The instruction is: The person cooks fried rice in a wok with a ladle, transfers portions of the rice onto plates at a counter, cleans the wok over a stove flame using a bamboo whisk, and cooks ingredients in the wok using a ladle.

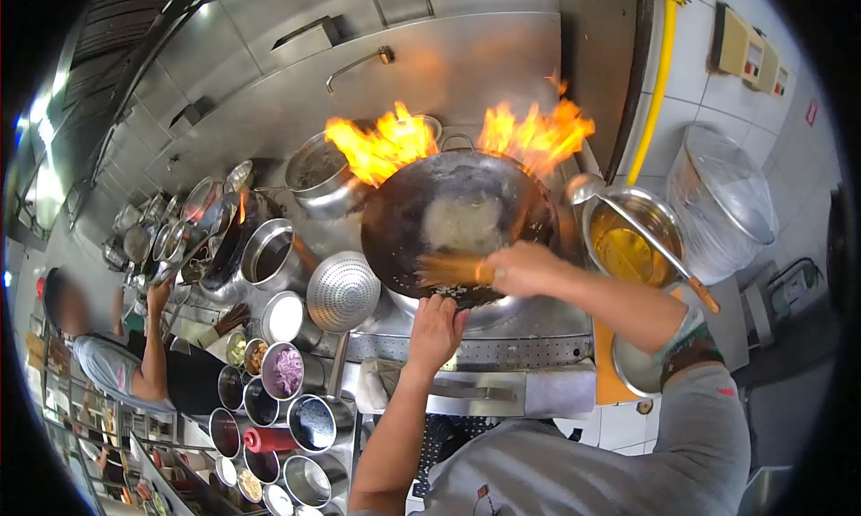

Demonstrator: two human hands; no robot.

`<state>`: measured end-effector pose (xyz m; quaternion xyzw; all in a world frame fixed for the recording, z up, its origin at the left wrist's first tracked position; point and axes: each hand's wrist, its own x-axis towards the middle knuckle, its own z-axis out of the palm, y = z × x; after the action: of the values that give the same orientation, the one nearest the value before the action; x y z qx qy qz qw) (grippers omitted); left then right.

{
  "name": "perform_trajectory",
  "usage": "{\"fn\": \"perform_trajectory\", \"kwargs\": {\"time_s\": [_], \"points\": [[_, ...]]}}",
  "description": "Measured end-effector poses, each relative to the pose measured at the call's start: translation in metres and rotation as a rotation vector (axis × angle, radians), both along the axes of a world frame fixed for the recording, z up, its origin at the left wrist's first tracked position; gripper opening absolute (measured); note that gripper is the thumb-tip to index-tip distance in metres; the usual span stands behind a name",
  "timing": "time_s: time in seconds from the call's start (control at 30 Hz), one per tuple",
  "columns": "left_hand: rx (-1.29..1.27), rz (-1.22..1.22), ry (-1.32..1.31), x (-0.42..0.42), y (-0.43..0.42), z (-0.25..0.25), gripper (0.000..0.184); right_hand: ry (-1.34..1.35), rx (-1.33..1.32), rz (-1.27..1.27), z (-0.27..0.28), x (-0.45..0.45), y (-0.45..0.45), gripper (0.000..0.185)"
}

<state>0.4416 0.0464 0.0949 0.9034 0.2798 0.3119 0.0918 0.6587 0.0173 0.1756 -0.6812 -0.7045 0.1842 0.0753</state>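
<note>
A large dark wok (399, 215) sits on the burner with a pale, wet-looking patch in its middle. My right hand (525, 269) is closed around the bound end of a bamboo wok brush (444, 269). The bristles point left, against the wok's lower inside, and are slightly blurred. My left hand (437, 330) grips the wok at its near rim, just below the brush; its fingertips are partly hidden. Small pale bits lie along the near inside of the wok.
Tall flames (538, 135) rise behind the wok. Left stand a perforated strainer (343, 292), pots and several ingredient tins. Right, a ladle (650, 238) lies across a bowl of yellow oil (628, 251). A co-worker (134, 363) works at another wok far left.
</note>
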Motion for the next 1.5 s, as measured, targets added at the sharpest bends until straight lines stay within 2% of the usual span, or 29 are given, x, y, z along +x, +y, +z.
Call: {"fn": "perform_trajectory", "kwargs": {"time_s": [0.07, 0.1, 0.13, 0.2, 0.23, 0.27, 0.33, 0.37, 0.4, 0.47, 0.5, 0.53, 0.6, 0.67, 0.73, 0.77, 0.8, 0.87, 0.97, 1.07, 1.13, 1.2, 1.23, 1.27, 1.33, 1.37, 1.43, 1.47, 1.5], "points": [[0.007, 0.022, 0.014, 0.002, 0.001, 0.002, 0.017, -0.095, -0.089, -0.075, 0.025, 0.015, 0.006, 0.039], [0.007, 0.023, 0.003, 0.002, 0.001, 0.001, 0.018, -0.078, -0.072, -0.031, 0.04, 0.021, -0.002, 0.04], [0.003, 0.021, 0.006, 0.001, 0.0, 0.001, 0.018, -0.075, -0.076, -0.032, 0.032, 0.025, -0.012, 0.04], [0.015, 0.034, -0.013, 0.003, 0.001, 0.001, 0.018, 0.042, 0.178, 0.112, 0.026, 0.027, -0.033, 0.026], [0.008, 0.031, -0.016, 0.004, 0.0, 0.001, 0.018, 0.002, -0.041, 0.018, 0.026, 0.025, -0.035, 0.028], [-0.002, 0.045, 0.008, 0.002, -0.002, 0.001, 0.018, 0.01, -0.053, 0.011, 0.029, 0.026, -0.029, 0.028], [0.013, 0.044, 0.033, 0.004, 0.003, 0.004, 0.018, -0.246, -0.176, -0.045, 0.043, 0.041, -0.003, 0.038], [0.017, 0.045, 0.02, 0.005, 0.004, 0.004, 0.018, -0.191, -0.059, -0.011, 0.046, 0.046, -0.006, 0.038], [0.004, 0.051, 0.017, 0.002, 0.0, 0.002, 0.018, -0.182, -0.066, -0.006, 0.042, 0.044, -0.013, 0.038], [0.003, 0.06, 0.034, 0.003, 0.002, 0.002, 0.018, 0.049, 0.074, 0.111, 0.035, 0.039, -0.029, 0.029], [-0.004, 0.06, 0.034, 0.003, 0.002, 0.002, 0.018, 0.051, 0.076, 0.179, 0.019, 0.037, -0.028, 0.038], [-0.016, 0.06, 0.037, 0.003, -0.001, 0.0, 0.018, 0.052, 0.069, 0.171, 0.009, 0.037, -0.018, 0.038], [-0.014, 0.056, 0.023, 0.005, 0.0, 0.001, 0.018, -0.221, -0.114, -0.052, 0.007, 0.035, 0.011, 0.041], [-0.014, 0.054, 0.036, 0.002, 0.001, 0.0, 0.018, -0.24, -0.097, -0.036, 0.025, 0.032, 0.01, 0.043], [0.004, 0.068, 0.054, -0.001, 0.0, 0.0, 0.018, 0.088, -0.027, 0.09, 0.042, 0.024, -0.013, 0.042], [-0.006, 0.065, 0.043, 0.0, 0.001, 0.0, 0.018, 0.123, 0.087, 0.154, 0.012, 0.022, -0.013, 0.041], [-0.021, 0.062, 0.029, 0.003, -0.001, 0.0, 0.018, 0.114, 0.086, 0.125, -0.01, 0.017, -0.011, 0.039], [-0.042, 0.072, 0.057, 0.004, -0.003, 0.002, 0.019, -0.054, -0.154, -0.064, 0.003, 0.01, 0.007, 0.04], [-0.048, 0.076, 0.067, 0.002, 0.0, 0.001, 0.019, 0.131, 0.002, -0.017, 0.024, 0.013, 0.001, 0.039], [-0.01, 0.066, 0.022, 0.004, -0.001, 0.001, 0.018, 0.216, 0.053, 0.076, 0.006, -0.015, -0.008, 0.038], [-0.017, 0.06, 0.07, 0.004, -0.003, -0.001, 0.018, 0.183, 0.091, 0.045, -0.014, -0.013, 0.009, 0.034], [-0.017, 0.037, 0.057, 0.002, 0.002, 0.001, 0.018, -0.003, -0.052, -0.039, -0.004, -0.003, 0.031, 0.033], [-0.01, 0.042, 0.032, 0.003, 0.0, 0.001, 0.019, 0.068, 0.102, -0.026, -0.002, -0.003, 0.026, 0.03], [-0.013, 0.049, 0.039, 0.0, 0.0, 0.0, 0.019, 0.075, 0.099, -0.02, -0.007, -0.012, 0.023, 0.03], [0.039, 0.068, 0.055, 0.002, 0.001, -0.003, 0.02, 0.285, 0.169, 0.081, -0.012, -0.032, 0.015, 0.029], [0.012, 0.063, 0.07, 0.003, -0.001, 0.003, 0.021, 0.312, 0.135, 0.006, -0.034, -0.043, 0.028, 0.026], [0.009, 0.053, 0.074, 0.002, -0.001, 0.001, 0.021, 0.207, 0.139, -0.102, -0.061, -0.037, 0.063, 0.025], [0.012, 0.061, 0.076, 0.002, 0.001, 0.001, 0.022, 0.101, 0.146, -0.192, -0.059, -0.028, 0.076, 0.025], [0.012, 0.045, 0.06, 0.002, 0.002, 0.001, 0.022, 0.017, 0.136, -0.16, -0.039, -0.018, 0.074, 0.023]]}}
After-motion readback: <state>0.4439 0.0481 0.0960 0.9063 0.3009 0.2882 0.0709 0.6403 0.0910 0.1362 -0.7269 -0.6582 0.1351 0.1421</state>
